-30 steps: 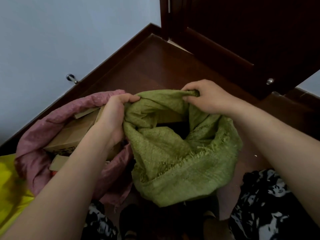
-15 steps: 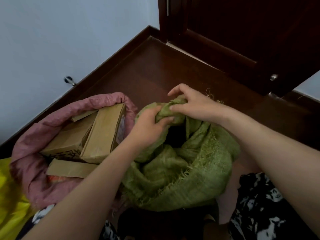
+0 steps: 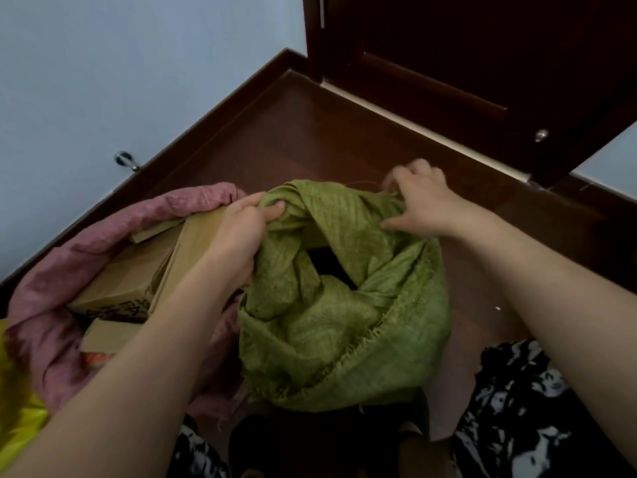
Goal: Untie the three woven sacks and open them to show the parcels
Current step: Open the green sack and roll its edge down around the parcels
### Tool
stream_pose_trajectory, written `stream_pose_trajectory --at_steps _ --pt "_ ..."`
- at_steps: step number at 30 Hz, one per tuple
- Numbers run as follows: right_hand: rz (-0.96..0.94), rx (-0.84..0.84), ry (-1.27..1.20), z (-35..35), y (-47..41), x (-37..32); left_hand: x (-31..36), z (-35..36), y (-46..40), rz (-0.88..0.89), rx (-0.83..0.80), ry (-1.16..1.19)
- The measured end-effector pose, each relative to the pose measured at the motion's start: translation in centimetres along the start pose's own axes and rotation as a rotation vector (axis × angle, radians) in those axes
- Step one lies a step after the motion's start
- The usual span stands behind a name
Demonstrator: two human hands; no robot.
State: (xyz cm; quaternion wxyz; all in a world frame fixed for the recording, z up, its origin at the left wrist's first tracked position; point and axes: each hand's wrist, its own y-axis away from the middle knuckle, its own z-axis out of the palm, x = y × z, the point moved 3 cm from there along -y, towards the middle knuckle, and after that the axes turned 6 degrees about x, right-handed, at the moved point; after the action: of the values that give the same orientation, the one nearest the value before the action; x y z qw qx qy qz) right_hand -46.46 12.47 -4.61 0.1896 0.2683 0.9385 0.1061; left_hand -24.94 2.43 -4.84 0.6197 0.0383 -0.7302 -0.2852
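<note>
At the far left edge, beside the pink sack, a strip of yellow sack (image 3: 17,401) shows; you cannot tell from here whether it is tied or open, since nearly all of it lies out of view. Next to it the pink sack (image 3: 51,288) lies on the floor (image 3: 310,132) with its mouth rolled back, and the cardboard parcels (image 3: 138,270) inside it are plainly on show, so that one looks finished.

Your left hand (image 3: 238,236) reaches across the pink sack's parcels and grips a bunched fold of the green sack (image 3: 344,322) at its left rim, fingers curled round the cloth. The green sack stands just right of the pink one, touching it, directly in front of your knees. Its neck is already loosened: a dark gap shows in the middle of the folds, but the cloth is slumped over the opening and no parcel can be made out inside.

Your right hand (image 3: 420,201) is at the far right rim of the green sack, blurred with motion; the fingers seem to pinch the fabric edge together with a thin brown string (image 3: 365,182) lying over the top, though the blur leaves that uncertain.

By my reading you are near the end: what is left is to draw the green rim apart and fold it down until its contents show, and to check the yellow sack.
</note>
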Motion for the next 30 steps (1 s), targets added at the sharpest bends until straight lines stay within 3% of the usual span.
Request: stream_pose_trajectory --at_steps 2,4,7,11,13,15,17,21,24,26,30 --pt "-0.212 -0.075 -0.217 0.3 0.4 -2.2 0.3 0.6 0.3 0.041 -0.065 -0.003" --pt "-0.328 -0.107 -0.211 1.4 0.6 -3.7 0.2 0.9 0.5 0.084 -0.118 -0.002" --pt "-0.277 -0.055 -0.252 1.3 -0.1 -4.0 -0.2 0.6 1.0 0.153 -0.069 -0.076" --pt "-0.119 -0.025 -0.269 1.0 -0.3 -3.0 -0.2 -0.8 1.8 0.429 0.328 -0.815" --pt "-0.017 -0.002 -0.326 1.2 -0.3 -2.3 -0.4 -1.5 3.3 0.386 0.475 -0.928" --pt "0.091 0.010 -0.375 1.2 -0.4 -1.6 -1.8 -1.7 4.8 0.276 0.466 -0.896" --pt "0.181 0.028 -0.392 0.9 -0.6 -1.0 -4.2 -1.7 6.0 0.039 0.402 -0.888" --pt "0.362 0.053 -0.525 0.9 -0.4 -0.2 -9.7 -1.0 7.1 -0.465 0.280 -0.786" --pt "0.392 0.066 -0.630 0.8 -0.4 0.3 -12.7 0.0 7.3 -0.726 0.244 -0.229" --pt "0.371 0.063 -0.606 0.7 -0.4 0.7 -12.7 -0.6 6.6 -0.718 0.272 0.060" --pt "0.342 0.059 -0.466 0.2 -0.7 0.9 -9.1 -3.8 4.9 -0.492 0.387 0.401"
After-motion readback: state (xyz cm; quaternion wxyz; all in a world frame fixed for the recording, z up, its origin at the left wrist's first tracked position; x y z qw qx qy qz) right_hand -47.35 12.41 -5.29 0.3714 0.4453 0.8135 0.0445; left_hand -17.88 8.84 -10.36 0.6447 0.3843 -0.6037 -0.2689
